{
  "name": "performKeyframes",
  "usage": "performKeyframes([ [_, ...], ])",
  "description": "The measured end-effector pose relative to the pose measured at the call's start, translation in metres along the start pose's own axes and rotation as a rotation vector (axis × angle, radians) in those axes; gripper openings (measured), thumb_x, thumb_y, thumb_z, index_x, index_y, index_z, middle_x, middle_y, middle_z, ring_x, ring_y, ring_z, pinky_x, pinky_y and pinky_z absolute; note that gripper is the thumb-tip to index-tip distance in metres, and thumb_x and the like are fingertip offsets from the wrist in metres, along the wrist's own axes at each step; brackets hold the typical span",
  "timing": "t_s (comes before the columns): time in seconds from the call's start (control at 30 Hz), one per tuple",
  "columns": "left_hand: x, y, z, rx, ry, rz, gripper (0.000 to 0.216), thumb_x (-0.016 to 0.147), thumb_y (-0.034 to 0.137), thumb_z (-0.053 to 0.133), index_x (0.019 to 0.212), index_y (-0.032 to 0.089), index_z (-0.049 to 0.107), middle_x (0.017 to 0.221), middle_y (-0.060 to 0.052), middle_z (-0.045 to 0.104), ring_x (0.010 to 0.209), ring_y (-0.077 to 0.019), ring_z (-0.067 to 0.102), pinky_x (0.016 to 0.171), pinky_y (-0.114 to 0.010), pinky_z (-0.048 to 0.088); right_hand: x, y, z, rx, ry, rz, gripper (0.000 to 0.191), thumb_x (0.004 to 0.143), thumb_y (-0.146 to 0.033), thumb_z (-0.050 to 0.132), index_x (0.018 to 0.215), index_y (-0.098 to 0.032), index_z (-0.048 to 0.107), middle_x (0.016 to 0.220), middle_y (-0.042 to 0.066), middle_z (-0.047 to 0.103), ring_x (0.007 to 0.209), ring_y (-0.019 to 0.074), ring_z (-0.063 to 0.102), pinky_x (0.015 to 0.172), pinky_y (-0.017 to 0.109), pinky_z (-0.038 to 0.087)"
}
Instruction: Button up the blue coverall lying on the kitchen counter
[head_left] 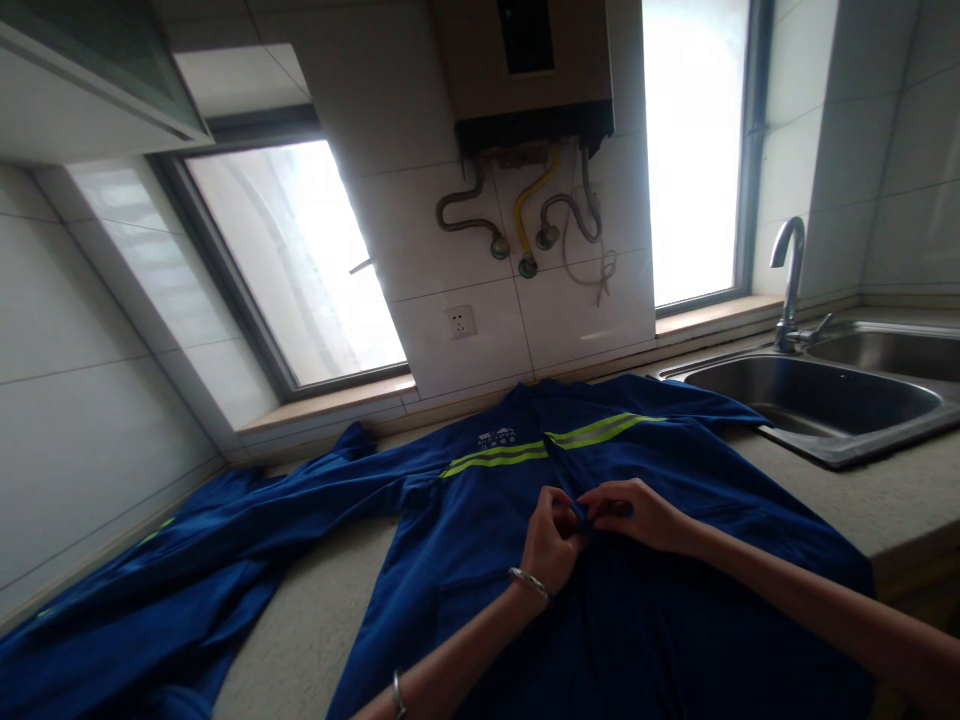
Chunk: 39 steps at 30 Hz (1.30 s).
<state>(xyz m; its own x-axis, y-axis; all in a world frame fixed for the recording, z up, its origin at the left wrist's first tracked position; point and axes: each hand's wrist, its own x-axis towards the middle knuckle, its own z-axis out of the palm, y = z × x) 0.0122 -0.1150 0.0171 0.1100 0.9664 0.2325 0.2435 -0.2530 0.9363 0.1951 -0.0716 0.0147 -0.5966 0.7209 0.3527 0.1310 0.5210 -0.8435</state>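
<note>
A blue work jacket with yellow-green reflective stripes lies spread flat on a beige countertop, one sleeve stretched far to the left. My left hand, with a silver bracelet at the wrist, pinches the jacket's front opening at mid chest. My right hand meets it from the right, fingers closed on the same strip of fabric. Both hands touch each other over the placket.
A double steel sink with a curved tap sits at the right. Two bright windows, a wall socket and a water heater with hoses line the tiled back wall. A cabinet hangs upper left.
</note>
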Motion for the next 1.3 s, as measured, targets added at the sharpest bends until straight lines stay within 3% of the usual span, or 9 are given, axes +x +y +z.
performKeyframes([
  [0.23,-0.001,0.004,0.0,0.058,-0.003,0.081,0.039,0.061,0.004,0.063,0.092,0.019,0.043,0.061,0.008,0.056,0.058,-0.0102,0.054,0.059,-0.021,0.04,0.002,0.007,-0.001,0.089,0.004,0.043,0.036,0.074,-0.03,0.068,0.107,-0.014,0.066,0.089,0.006,0.067,0.084,0.0191,0.063,0.079,0.034,0.051],
  [0.37,0.001,0.0,0.0,0.064,0.022,0.021,0.036,0.061,0.01,0.067,0.092,0.017,0.05,0.066,0.004,0.063,0.063,-0.0136,0.06,0.061,-0.023,0.044,0.003,0.011,-0.002,0.108,-0.001,0.06,0.033,0.074,-0.027,0.068,0.104,-0.014,0.065,0.086,0.005,0.067,0.081,0.0185,0.063,0.079,0.033,0.05],
  [0.53,0.0,-0.002,-0.001,0.198,0.025,-0.012,0.012,0.064,0.021,0.069,0.074,0.014,0.066,0.073,-0.003,0.068,0.069,-0.0174,0.062,0.061,-0.025,0.045,0.003,0.013,-0.001,0.097,0.023,0.051,0.026,0.074,-0.022,0.066,0.098,-0.014,0.061,0.084,0.003,0.065,0.08,0.0174,0.062,0.075,0.031,0.05],
  [0.67,0.003,-0.004,-0.003,0.145,-0.005,-0.028,0.014,0.066,0.024,0.069,0.076,0.014,0.072,0.079,-0.005,0.071,0.075,-0.0196,0.064,0.067,-0.027,0.047,0.002,0.011,0.0,0.055,0.033,0.027,0.021,0.075,-0.017,0.062,0.096,-0.016,0.059,0.083,0.002,0.064,0.078,0.0156,0.061,0.072,0.028,0.048],
  [1.13,0.007,-0.01,-0.004,0.109,-0.131,-0.061,0.018,0.07,0.019,0.063,0.086,0.013,0.067,0.079,-0.002,0.067,0.073,-0.0155,0.058,0.067,-0.026,0.043,-0.002,-0.001,0.004,-0.192,0.037,-0.122,0.006,0.085,-0.017,0.052,0.091,-0.018,0.051,0.083,0.001,0.059,0.073,0.0124,0.055,0.067,0.024,0.044],
  [1.3,0.017,-0.018,-0.007,0.048,-0.203,-0.069,0.01,0.063,0.014,0.063,0.074,0.012,0.063,0.065,0.003,0.055,0.062,-0.0102,0.047,0.059,-0.023,0.035,-0.002,-0.001,0.004,-0.222,0.035,-0.133,0.004,0.086,-0.016,0.05,0.09,-0.018,0.05,0.084,0.001,0.058,0.073,0.0124,0.053,0.067,0.025,0.042],
])
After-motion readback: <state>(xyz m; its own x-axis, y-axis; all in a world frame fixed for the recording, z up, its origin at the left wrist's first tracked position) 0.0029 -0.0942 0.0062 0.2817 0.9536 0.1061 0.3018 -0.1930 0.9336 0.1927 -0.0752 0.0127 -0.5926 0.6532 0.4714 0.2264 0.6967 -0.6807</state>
